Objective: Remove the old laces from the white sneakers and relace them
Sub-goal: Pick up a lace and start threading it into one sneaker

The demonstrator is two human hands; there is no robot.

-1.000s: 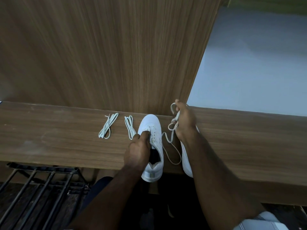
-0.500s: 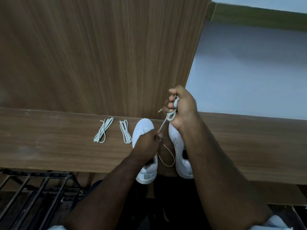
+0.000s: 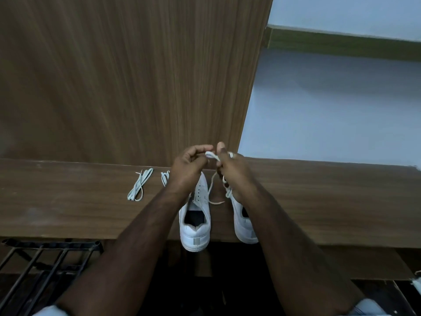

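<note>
pinching the old lace point(image 3: 211, 155), both hands above the sneakers point(image 3: 196, 215).

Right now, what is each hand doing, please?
Left hand: fingers curled, pinching the lace end.
Right hand: gripping the bunched lace above the shoes.

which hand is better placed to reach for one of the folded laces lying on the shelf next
Left, probably. The left hand is raised right beside the nearer folded lace, with the other folded lace further left. The right hand grips the bunched old lace on the far side of the left sneaker.
</note>
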